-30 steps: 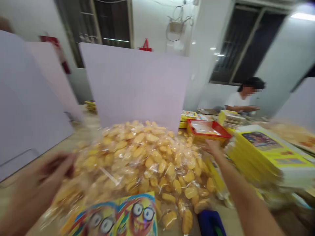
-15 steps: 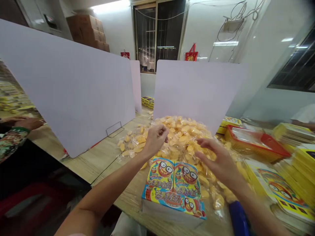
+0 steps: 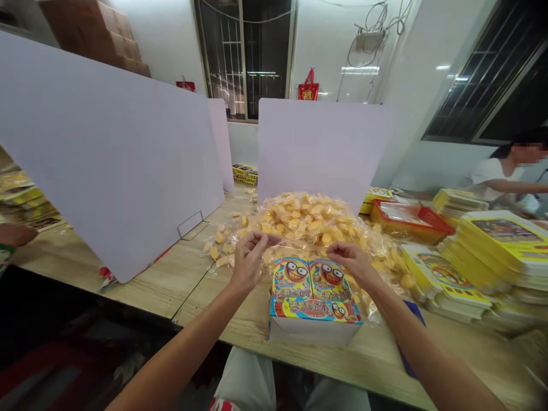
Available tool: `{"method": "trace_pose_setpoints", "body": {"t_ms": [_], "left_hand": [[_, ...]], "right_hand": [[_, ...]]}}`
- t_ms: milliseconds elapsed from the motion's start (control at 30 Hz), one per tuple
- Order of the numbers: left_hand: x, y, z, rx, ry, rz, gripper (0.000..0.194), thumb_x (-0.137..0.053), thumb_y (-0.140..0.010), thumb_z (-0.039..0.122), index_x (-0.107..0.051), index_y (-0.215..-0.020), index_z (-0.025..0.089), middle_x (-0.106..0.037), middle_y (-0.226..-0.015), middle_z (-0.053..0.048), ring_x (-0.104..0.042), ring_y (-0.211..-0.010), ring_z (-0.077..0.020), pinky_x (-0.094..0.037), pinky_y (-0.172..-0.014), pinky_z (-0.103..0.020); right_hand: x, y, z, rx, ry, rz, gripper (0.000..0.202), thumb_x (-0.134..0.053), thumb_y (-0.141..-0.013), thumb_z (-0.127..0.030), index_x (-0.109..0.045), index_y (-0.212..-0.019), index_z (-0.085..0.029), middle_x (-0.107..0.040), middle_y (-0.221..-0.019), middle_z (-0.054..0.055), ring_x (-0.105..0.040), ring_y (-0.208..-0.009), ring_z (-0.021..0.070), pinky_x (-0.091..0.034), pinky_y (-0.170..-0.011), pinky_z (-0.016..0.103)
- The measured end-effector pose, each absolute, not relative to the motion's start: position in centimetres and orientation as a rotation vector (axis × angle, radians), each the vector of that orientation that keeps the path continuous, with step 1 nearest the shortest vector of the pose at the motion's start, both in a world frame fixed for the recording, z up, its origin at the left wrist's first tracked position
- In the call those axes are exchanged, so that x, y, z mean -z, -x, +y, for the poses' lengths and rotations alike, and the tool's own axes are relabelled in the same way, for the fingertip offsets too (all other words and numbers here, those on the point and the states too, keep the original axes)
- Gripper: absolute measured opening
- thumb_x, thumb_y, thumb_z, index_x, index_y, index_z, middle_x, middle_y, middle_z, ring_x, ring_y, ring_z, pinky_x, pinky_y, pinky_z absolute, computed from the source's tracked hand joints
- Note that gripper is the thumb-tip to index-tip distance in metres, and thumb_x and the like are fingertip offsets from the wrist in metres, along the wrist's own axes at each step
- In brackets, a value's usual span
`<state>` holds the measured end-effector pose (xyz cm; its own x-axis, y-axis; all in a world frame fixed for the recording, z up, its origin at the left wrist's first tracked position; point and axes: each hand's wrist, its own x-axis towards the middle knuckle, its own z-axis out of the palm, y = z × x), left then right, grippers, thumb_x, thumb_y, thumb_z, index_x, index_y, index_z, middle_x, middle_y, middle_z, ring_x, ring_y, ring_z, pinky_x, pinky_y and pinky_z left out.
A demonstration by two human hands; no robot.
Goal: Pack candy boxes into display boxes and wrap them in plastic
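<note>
My left hand (image 3: 249,260) is over the front of a heap of yellow pieces in clear plastic wrappers (image 3: 299,214), its thumb and fingers pinched together. On the other side, my right hand (image 3: 351,262) is pinched too, just above the far right corner of a printed display box (image 3: 317,311). Clear film shows between the two hands, but I cannot tell whether it is held or part of the heap behind. The display box is blue and yellow with cartoon faces in glasses, and stands near the table's front edge.
White partition boards (image 3: 141,154) stand left and behind the heap. At right are a red tray (image 3: 411,228), stacks of yellow printed cartons (image 3: 492,245) and a blue object (image 3: 411,342). A person (image 3: 500,171) sits far right; another person's hand (image 3: 17,234) shows at left.
My right hand has gone from spread fingers to a pinch and has come back toward the box. My left hand has lowered toward me. The view has swung right.
</note>
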<state>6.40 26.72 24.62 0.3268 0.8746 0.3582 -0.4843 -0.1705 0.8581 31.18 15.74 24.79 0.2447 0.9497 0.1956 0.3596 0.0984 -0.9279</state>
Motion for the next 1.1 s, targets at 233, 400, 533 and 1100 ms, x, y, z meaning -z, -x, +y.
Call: {"method": "trace_pose_setpoints", "body": {"t_ms": [233,400,533,1100], "left_hand": [[-22.6,-1.4,25.5,-0.544,-1.652,0.315,0.015,-0.071,-0.074,0.036,-0.072,-0.074,0.021,-0.072,-0.101,-0.011,-0.065,-0.100,-0.0256,-0.048,-0.091,-0.036],[-28.0,-4.3,26.6,-0.493,-1.832,0.275,0.032,-0.061,-0.081,0.048,-0.076,-0.089,0.020,-0.071,-0.095,-0.012,-0.065,-0.090,-0.0233,-0.050,-0.082,-0.032],[-28.6,-12.0,24.5,-0.298,-1.914,0.205,0.021,-0.068,-0.078,0.038,-0.074,-0.083,0.019,-0.068,-0.076,-0.007,-0.059,-0.067,-0.0163,-0.044,-0.058,-0.024],[-23.5,-17.5,21.9,0.180,-1.443,0.171,0.014,-0.075,-0.064,0.027,-0.074,-0.068,0.014,-0.066,-0.056,-0.006,-0.053,-0.042,-0.0101,-0.040,-0.044,-0.021]], "right_hand": [[-23.9,-31.4,9.2,-0.663,1.450,-1.192,0.024,-0.068,-0.082,-0.041,-0.063,-0.074,-0.019,-0.060,-0.065,-0.001,-0.050,-0.055,0.0115,-0.039,-0.053,0.026],[-24.3,-30.4,7.8,-0.829,1.428,-1.182,0.027,-0.071,-0.081,-0.041,-0.056,-0.075,-0.019,-0.060,-0.063,-0.002,-0.055,-0.055,0.0115,-0.044,-0.054,0.026],[-24.3,-29.6,8.1,-0.981,1.378,-1.163,0.033,-0.073,-0.078,-0.039,-0.047,-0.091,-0.023,-0.058,-0.061,-0.007,-0.055,-0.051,0.0107,-0.042,-0.050,0.024],[-22.4,-29.9,5.4,-1.057,1.293,-1.081,0.032,-0.069,-0.082,-0.038,-0.042,-0.094,-0.024,-0.061,-0.067,-0.005,-0.061,-0.061,0.0126,-0.046,-0.057,0.026]]}}
